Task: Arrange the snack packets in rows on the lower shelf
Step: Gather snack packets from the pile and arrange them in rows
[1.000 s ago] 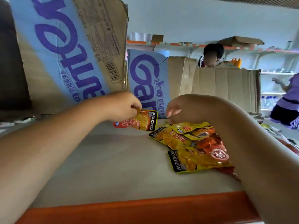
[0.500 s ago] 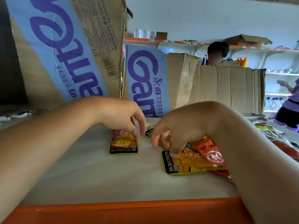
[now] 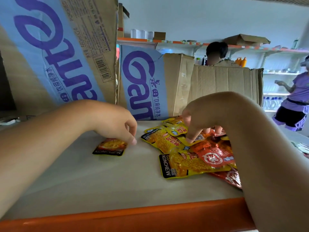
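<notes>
Two hands: left grip (image 3: 113, 121) unclear over a flat glossy packet (image 3: 109, 147), right grip (image 3: 204, 114) apart, pressing the crinkly pile (image 3: 192, 163).

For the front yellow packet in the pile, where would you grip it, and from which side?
The front yellow packet lies flat, its black-banded left end free at the pile's edge, while the red packet overlaps its right part. So probably pinch that left end, coming in from the bare shelf side.
</notes>
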A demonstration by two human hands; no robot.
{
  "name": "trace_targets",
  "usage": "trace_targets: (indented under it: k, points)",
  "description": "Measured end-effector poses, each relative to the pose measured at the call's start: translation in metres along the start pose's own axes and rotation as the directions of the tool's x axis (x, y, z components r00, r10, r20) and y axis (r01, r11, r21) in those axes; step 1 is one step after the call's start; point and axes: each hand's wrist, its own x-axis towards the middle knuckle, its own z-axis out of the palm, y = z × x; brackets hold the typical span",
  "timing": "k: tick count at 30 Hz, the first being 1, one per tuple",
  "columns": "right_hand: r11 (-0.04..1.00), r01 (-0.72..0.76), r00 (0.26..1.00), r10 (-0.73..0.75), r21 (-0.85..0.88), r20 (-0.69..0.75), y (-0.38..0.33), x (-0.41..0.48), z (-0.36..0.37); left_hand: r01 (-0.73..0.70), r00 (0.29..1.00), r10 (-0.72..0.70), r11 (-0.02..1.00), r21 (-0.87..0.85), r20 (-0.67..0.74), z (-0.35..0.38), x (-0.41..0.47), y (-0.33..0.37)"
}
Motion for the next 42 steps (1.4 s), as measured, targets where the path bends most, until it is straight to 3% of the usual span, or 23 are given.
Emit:
trace_targets:
  k: [15, 19, 21, 26, 28, 30, 32, 34, 35, 37, 39, 42]
  points:
    - [0.987, 0.007, 0.999, -0.012, -0.16, -0.03, -0.025, -0.004, 0.012, -0.032, 0.999, 0.031, 0.999, 0.026, 0.014, 0.0, 0.002, -0.001]
    - [0.968, 0.094, 0.978, -0.134, -0.233, -0.159, -0.024, -0.008, 0.013, -0.028, 0.999, 0.028, 0.999, 0.021, 0.02, 0.0, 0.002, 0.0]
    - [0.965, 0.15, 0.943, -0.205, -0.214, -0.262, -0.019, -0.013, 0.007, -0.037, 0.999, 0.037, 0.999, 0.011, 0.016, -0.001, 0.002, 0.0]
    - [0.91, 0.402, 0.754, -0.265, 0.102, -0.601, -0.019, -0.025, -0.024, -0.073, 0.996, 0.071, 0.997, -0.027, -0.052, -0.001, 0.003, -0.005]
    - [0.868, 0.466, 0.722, -0.26, 0.172, -0.641, -0.025, -0.021, -0.029, -0.07, 0.995, 0.069, 0.997, -0.017, -0.075, 0.0, 0.002, -0.004]
    - [0.828, 0.498, 0.736, -0.246, 0.258, -0.631, -0.032, -0.014, -0.03, -0.052, 0.995, 0.05, 0.999, -0.015, -0.083, 0.001, 0.002, -0.005]
    - [0.832, 0.506, 0.713, -0.256, 0.227, -0.653, -0.039, -0.005, -0.025, -0.04, 0.996, 0.038, 0.999, -0.02, -0.079, 0.0, 0.0, -0.004]
    - [0.86, 0.51, 0.596, -0.336, 0.02, -0.729, -0.049, -0.001, -0.02, -0.03, 0.997, 0.028, 0.999, -0.025, -0.078, -0.003, -0.002, -0.002]
    - [0.852, 0.52, 0.558, -0.391, -0.059, -0.733, -0.056, -0.001, -0.017, -0.024, 0.997, 0.021, 0.999, -0.037, -0.079, -0.003, -0.004, -0.002]
    - [0.805, 0.583, 0.575, -0.504, -0.11, -0.645, -0.068, -0.003, -0.009, 0.013, 0.996, -0.015, 1.0, -0.027, -0.086, -0.003, -0.005, -0.008]
    - [0.754, 0.656, 0.627, -0.576, -0.044, -0.525, -0.078, -0.006, -0.004, 0.091, 0.991, -0.095, 0.995, -0.044, -0.098, -0.002, -0.003, -0.014]
    - [0.718, 0.682, 0.716, -0.617, 0.138, -0.327, -0.079, -0.011, 0.0, 0.156, 0.982, -0.148, 0.986, -0.06, 0.116, 0.006, 0.031, -0.042]
